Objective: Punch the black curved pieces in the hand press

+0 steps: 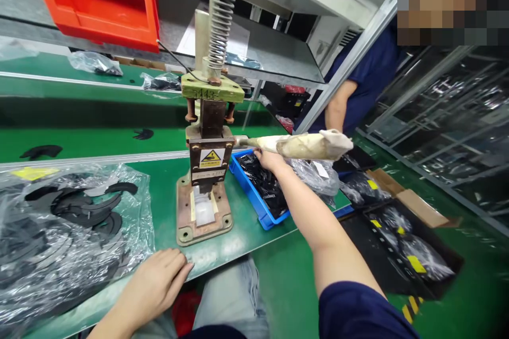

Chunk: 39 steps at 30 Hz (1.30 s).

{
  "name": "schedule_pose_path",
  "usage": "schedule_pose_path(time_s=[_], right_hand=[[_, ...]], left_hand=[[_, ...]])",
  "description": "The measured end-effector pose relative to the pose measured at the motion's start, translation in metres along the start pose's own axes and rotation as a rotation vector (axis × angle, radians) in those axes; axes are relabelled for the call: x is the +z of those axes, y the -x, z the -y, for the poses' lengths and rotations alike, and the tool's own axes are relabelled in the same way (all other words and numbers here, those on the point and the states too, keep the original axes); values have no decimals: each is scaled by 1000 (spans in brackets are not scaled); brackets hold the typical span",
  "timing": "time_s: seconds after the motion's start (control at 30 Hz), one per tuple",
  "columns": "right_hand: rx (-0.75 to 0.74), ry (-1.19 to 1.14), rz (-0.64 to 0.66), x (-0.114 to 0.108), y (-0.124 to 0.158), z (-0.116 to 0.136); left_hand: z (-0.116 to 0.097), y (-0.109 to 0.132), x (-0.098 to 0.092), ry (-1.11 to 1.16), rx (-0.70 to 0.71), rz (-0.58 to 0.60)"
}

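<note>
A manual press [207, 169] stands on the green table [163, 196], its rusty base plate facing me and a long spring rising from its top. Its cloth-wrapped lever handle [306, 144] sticks out to the right. My right hand [269, 159] reaches under that handle toward the blue bin [258, 206] of black parts; its fingers are mostly hidden. My left hand [157, 280] rests at the table's near edge, fingers loosely curled with nothing in them, beside a plastic bag of black curved parts [71, 222].
An orange crate [99, 0] sits on the shelf above. Loose black pieces [42, 151] lie on the conveyor behind. Cardboard boxes of bagged parts [397, 238] stand on the floor at right. Another person in a dark blue shirt [358, 90] works beyond the press.
</note>
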State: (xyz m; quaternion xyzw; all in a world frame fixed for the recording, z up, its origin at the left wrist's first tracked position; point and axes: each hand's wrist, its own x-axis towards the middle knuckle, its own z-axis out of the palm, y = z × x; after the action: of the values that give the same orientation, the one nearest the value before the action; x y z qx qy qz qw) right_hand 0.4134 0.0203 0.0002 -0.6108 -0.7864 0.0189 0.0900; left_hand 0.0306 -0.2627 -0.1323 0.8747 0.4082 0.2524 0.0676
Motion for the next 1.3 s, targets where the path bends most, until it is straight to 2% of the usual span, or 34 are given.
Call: schedule_pose_path(time_s=[0.1,0.2,0.33,0.47,0.6,0.7,0.8,0.97,1.13,1.23,1.3], right_hand=[[55,24,142,1,41,-7],[45,37,262,2,77,-8],[46,77,300,11,106,0],[70,84,257,15,116,5],[67,53,190,10,124,1],[59,15,132,6,132,-2],[73,-26,62,5,139,-4],[122,-114,-48,12,149,-10],[134,-237,-132,22,155,-21],[151,-304,-180,25,158,-26],[172,-341,-203,28,158,-28]], left_hand=[[1,1,0,-10,-1,20],[0,3,1,-37,-11,16],[0,4,1,-66,-13,-8],[-4,7,-2,39,-5,-65],[-16,17,-7,298,-6,-42],[-26,27,-9,469,-119,-46],[-29,33,-9,547,-246,-69],[-25,31,-14,522,-270,-83],[-13,28,-19,305,-269,-95],[-10,30,-16,213,-212,-64],[-16,30,-12,187,-133,4]])
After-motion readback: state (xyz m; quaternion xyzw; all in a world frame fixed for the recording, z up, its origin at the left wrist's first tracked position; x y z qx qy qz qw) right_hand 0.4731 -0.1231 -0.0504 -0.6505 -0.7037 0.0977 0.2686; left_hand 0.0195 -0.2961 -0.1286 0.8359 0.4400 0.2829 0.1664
